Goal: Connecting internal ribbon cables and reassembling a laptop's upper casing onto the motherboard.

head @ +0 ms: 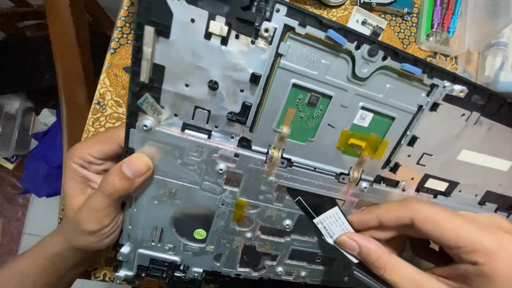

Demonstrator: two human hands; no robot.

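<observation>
Clearly a flat ribbon cable (326, 220) with a white label, lying low on the bare metal underside of a laptop palmrest (212, 85), is the piece being handled: the right hand (434, 247) pinches its end between thumb and forefinger, while the left hand (98, 189) clamps the frame's left edge, thumb on top; any next move seems to call for a gentle, level pull, since the green touchpad board (305, 114) and yellow tape (361, 143) sit close above

Brightly and evenly lit from above, with pale glare across the grey metal plate (213, 74) and soft shadows under the right hand (434, 252). Sharp at centre around the green circuit board (307, 113). Slightly blurred at the left hand (98, 195) and dim, out of focus toward the left edge.
</observation>
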